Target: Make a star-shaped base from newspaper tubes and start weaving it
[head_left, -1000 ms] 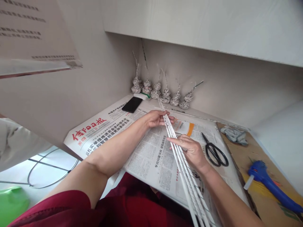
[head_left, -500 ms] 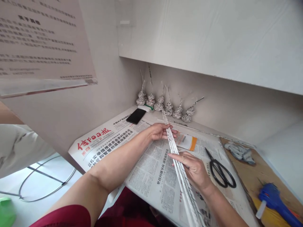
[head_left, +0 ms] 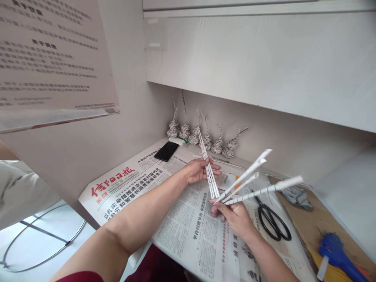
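Observation:
Several thin rolled paper sticks (head_left: 209,172) of printed paper are held above the newspaper-covered table (head_left: 179,219). My left hand (head_left: 199,170) pinches them partway along, thumb on top and the other fingers stretched out underneath. Lower down, my right hand (head_left: 232,215) grips the sticks where they bend sharply. From that fold their white ends fan out up and to the right. The far tips reach toward a row of small woven paper gourds (head_left: 217,145) against the back wall. Near my right hand lie black-handled scissors (head_left: 273,219), partly behind the fanned sticks.
A black phone (head_left: 166,151) lies at the back left. On the right, a board (head_left: 296,219) bears a blue glue gun (head_left: 337,250) and a crumpled grey cloth (head_left: 297,197). A white panel (head_left: 249,58) overhangs the back; a partition (head_left: 129,129) stands on the left.
The near ends of the paper sticks, which pointed down toward me, are now folded up and fanned to the right by my right hand. My left hand keeps its hold. The view has tilted slightly up.

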### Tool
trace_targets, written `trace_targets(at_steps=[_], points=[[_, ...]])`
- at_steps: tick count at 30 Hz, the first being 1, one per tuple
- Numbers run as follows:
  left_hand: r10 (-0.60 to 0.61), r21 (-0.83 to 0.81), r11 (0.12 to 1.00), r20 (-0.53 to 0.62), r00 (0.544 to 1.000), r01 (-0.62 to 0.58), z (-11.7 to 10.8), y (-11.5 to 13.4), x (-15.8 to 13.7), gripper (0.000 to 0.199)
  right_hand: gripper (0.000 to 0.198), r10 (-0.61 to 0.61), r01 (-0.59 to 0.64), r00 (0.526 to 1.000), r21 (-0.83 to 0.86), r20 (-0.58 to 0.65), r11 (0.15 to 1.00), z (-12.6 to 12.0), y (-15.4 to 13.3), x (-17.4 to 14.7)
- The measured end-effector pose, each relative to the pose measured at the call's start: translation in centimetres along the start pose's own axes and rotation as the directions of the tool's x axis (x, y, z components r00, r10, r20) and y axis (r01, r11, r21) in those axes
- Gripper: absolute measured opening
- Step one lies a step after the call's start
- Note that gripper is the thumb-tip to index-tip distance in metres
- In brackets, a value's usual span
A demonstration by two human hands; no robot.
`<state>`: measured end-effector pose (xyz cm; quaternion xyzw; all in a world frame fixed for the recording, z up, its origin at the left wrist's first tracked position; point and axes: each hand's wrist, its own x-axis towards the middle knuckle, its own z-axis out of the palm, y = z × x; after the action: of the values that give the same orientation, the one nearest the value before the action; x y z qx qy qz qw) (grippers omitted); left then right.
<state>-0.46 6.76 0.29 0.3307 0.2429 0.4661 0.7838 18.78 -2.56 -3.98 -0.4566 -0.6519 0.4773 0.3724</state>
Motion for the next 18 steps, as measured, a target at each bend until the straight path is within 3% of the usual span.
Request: trace_targets(at_steps=[4,12,15,18], points=[[0.015,-0.046,0.999,0.011,1.0,-0.014,0.7,-0.6,-0.1,0.027,0.043,0.124,-0.125,0.992,0.048,0.024,0.991,-0.1,-0.5,0.1],[0.022,-0.111,0.993,-0.02,1.0,-0.024,1.2,-1.3,-0.1,0.026,0.042,0.127,-0.133,0.989,0.087,0.076,0.987,-0.1,-0.4,0.0],[-0.005,-0.117,0.993,-0.051,0.999,-0.001,1.2,-1.2,-0.1,0.027,0.037,0.044,-0.043,0.998,-0.026,0.054,0.999,-0.3,-0.6,-0.3],[-0.031,-0.107,0.994,-0.043,0.999,0.026,1.1,-1.1,0.0,0.028,0.025,-0.146,0.163,0.984,-0.189,0.101,0.968,-0.5,-0.6,-0.5]])
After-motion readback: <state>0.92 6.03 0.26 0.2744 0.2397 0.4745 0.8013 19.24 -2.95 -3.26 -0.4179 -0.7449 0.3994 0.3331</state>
